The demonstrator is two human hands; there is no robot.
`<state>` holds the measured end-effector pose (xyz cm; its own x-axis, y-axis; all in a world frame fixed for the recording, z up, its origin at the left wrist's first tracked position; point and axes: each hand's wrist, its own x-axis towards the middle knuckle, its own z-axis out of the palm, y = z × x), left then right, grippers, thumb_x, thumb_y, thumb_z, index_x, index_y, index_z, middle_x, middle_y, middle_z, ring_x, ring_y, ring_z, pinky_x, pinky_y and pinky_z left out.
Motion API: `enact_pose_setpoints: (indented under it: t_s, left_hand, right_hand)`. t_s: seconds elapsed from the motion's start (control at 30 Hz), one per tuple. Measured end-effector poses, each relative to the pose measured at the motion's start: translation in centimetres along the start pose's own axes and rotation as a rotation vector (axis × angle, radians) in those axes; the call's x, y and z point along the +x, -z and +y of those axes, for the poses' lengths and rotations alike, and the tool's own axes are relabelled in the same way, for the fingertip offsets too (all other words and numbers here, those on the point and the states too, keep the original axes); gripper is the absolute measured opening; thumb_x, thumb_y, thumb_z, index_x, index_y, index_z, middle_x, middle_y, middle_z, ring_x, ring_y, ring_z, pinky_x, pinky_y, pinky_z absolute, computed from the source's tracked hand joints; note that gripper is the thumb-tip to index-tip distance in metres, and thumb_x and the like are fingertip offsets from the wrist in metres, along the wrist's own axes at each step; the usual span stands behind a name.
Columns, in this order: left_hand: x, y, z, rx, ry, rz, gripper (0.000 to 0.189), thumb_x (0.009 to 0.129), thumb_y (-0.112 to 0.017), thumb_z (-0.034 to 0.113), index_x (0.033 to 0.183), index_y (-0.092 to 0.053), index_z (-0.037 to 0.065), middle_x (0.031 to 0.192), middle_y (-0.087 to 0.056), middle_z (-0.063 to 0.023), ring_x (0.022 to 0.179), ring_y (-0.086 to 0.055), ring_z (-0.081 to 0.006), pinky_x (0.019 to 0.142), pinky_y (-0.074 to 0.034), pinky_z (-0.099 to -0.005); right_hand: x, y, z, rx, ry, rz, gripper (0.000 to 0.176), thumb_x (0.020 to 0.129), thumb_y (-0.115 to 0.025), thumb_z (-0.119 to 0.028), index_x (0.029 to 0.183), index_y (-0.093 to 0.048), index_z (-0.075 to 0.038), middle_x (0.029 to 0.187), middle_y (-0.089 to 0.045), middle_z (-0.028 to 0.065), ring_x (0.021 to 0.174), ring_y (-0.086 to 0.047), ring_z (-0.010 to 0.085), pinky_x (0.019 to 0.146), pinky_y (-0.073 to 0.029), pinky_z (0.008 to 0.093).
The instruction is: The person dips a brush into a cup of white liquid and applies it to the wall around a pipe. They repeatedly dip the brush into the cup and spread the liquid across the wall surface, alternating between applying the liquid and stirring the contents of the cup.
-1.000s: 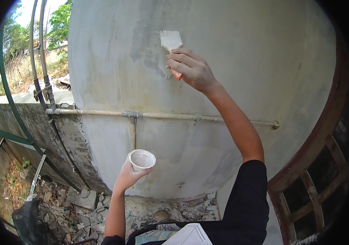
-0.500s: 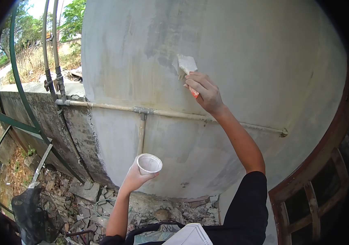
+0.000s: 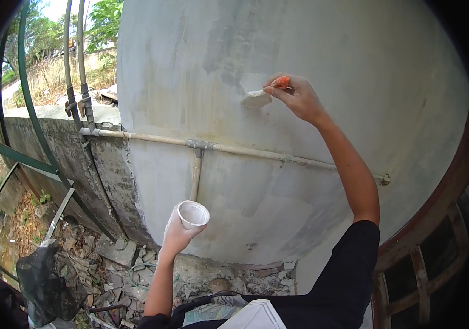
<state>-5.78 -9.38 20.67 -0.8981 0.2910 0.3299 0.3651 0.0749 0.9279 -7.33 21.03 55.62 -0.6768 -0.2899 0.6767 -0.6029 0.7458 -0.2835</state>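
Observation:
My right hand [image 3: 298, 100] is closed round the orange-red handle of a putty knife [image 3: 281, 83]. Its broad whitish blade [image 3: 256, 98] points left and lies against the grey plastered wall [image 3: 311, 49], just below a darker grey patch. Lower left, my left hand [image 3: 177, 234] grips a white plastic cup [image 3: 193, 214] with its mouth up. Whitish residue coats the inside of the cup; how full it is I cannot tell.
A pipe [image 3: 245, 150] runs across the wall between my hands, with a branch going down. Green metal bars [image 3: 26, 109] curve at the left. Rubble [image 3: 119, 274] and a black bag [image 3: 45, 282] lie below. A brown window frame [image 3: 421, 277] stands lower right.
My right hand has moved right and turned, so the blade has swung from pointing up to pointing left and sits lower on the wall. The cup has shifted slightly left and up in view.

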Motion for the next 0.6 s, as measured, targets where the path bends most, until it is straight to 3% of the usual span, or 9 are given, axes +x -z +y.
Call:
enact_pose_setpoints:
  t_s: [0.17,0.5,0.6]
  left_hand:
    - [-0.2,0.2,0.2,0.019,-0.016,0.018,0.073,0.074,-0.090,0.018,0.133,-0.052,0.000,0.120,-0.067,-0.0115,0.113,-0.065,-0.0212,0.100,-0.050,-0.0364]
    - [-0.4,0.7,0.1,0.006,0.008,0.033,0.073,0.073,-0.091,0.017,0.133,-0.052,0.000,0.119,-0.068,-0.0116,0.113,-0.065,-0.0209,0.099,-0.051,-0.0360]
    - [-0.5,0.8,-0.2,0.009,0.010,0.036,0.074,0.074,-0.092,0.018,0.132,-0.052,-0.001,0.119,-0.068,-0.0122,0.114,-0.065,-0.0211,0.099,-0.051,-0.0359]
  right_hand:
    - [2.3,0.6,1.6,-0.033,-0.047,-0.045,0.021,0.098,-0.072,-0.020,0.100,-0.072,0.001,0.098,-0.073,0.0045,0.092,-0.064,0.0147,0.088,-0.055,0.0336]
    - [10.4,4.0,-0.1,-0.207,0.193,-0.015,0.024,0.096,-0.074,-0.027,0.098,-0.071,-0.004,0.089,-0.067,0.0019,0.091,-0.063,0.0176,0.092,-0.048,0.0354]
    - [12.3,5.1,-0.9,-0.336,0.248,-0.024,0.029,0.097,-0.073,-0.035,0.101,-0.073,-0.006,0.100,-0.073,0.0047,0.100,-0.067,0.0212,0.103,-0.049,0.0374]
